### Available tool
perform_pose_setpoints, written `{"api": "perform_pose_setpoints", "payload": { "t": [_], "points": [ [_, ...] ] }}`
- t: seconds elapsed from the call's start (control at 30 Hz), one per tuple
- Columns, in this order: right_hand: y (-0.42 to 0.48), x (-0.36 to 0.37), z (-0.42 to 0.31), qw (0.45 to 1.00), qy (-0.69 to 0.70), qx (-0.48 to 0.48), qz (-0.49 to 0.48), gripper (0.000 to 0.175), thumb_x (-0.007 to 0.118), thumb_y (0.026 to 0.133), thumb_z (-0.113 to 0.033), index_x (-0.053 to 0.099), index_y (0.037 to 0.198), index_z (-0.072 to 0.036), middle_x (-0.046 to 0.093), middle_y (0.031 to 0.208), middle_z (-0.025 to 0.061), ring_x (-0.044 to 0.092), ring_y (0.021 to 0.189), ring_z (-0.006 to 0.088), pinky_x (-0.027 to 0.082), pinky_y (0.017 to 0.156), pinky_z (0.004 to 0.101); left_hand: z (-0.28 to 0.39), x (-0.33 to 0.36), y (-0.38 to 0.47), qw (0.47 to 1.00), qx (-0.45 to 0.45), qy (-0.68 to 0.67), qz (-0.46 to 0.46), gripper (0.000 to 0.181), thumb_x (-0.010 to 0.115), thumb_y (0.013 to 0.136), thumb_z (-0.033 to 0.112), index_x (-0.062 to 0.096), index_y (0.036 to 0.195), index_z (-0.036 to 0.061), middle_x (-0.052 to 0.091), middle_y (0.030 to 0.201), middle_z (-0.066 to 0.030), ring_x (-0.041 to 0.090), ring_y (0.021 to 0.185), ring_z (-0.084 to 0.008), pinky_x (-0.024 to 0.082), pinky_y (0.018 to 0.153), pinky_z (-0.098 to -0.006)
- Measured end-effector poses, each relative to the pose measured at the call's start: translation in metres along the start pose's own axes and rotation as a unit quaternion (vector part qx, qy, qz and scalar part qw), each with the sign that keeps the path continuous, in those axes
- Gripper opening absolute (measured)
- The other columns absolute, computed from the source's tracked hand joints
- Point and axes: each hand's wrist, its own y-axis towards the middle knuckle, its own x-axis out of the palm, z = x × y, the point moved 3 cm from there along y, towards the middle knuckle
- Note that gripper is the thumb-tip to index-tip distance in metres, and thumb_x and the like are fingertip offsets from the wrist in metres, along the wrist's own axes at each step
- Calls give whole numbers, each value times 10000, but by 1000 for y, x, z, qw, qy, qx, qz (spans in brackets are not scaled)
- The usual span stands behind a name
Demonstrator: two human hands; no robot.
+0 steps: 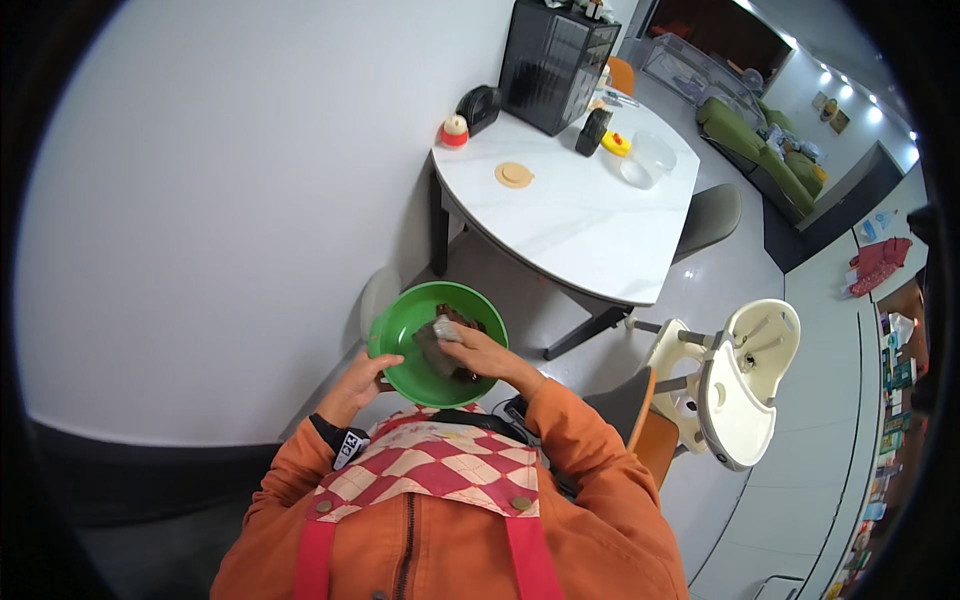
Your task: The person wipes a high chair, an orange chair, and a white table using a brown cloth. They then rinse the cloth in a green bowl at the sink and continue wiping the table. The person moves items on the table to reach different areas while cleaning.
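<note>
A green plastic basin (405, 319) is held close in front of my checked apron. My left hand (367, 375) grips its left rim, the thumb over the edge. Inside the basin my right hand (476, 350) has its fingers closed on a crumpled light grey cloth or wad (445, 328). Under that hand lies a dark grey-brown piece (433, 351), perhaps a cloth, beside some dark brown items (450, 311) that I cannot make out. The fingertips of my right hand are partly hidden by the wad.
Ahead stands a white marble-look table (577, 217) bearing a beige round lid (514, 175), a clear container (649, 159) and a black cabinet (555, 67). A white wall is on the left. To the right are an orange-and-grey chair (656, 450) and a cream high chair (739, 397).
</note>
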Motion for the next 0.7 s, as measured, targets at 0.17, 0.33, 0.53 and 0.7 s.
{"api": "perform_pose_setpoints", "payload": {
  "t": [0.17, 0.33, 0.53, 0.7],
  "points": [
    [16, -78, -8, 945, 260, 96, 175, 373, 596, 914, -283, 558, 1201, -47, 606, 1071, 48, 557, 955, 126, 469, 812, 286, 53, 1, 65, 998, -25, 12, -65, 404, 658, 816, 124, 525, 1197, 92, 564, 1109, -62, 563, 1018, -230, 504, 820, -471],
    [25, -141, -11, 899, 363, 110, 221, 361, 564, 933, -224, 525, 1207, 8, 607, 1109, 65, 570, 1015, 171, 491, 868, 351, 69, 17, 128, 994, -67, -15, -87, 400, 668, 802, 92, 546, 1182, 82, 570, 1113, -57, 559, 1027, -198, 502, 852, -414],
    [77, -177, 24, 968, 167, 153, 108, 356, 552, 947, -216, 527, 1220, 11, 599, 1088, 35, 545, 956, 106, 457, 818, 256, 72, 50, 198, 992, -66, -59, -87, 379, 659, 816, 114, 550, 1177, 81, 590, 1097, -53, 579, 1014, -185, 508, 853, -411],
    [124, -253, 46, 964, 226, 141, 23, 312, 565, 943, -247, 588, 1129, 3, 610, 971, -1, 534, 905, 87, 459, 793, 257, 89, 58, 235, 996, -35, -75, -40, 384, 640, 832, 118, 535, 1199, 78, 595, 1106, -54, 597, 1008, -195, 508, 852, -421]
  ]
}}
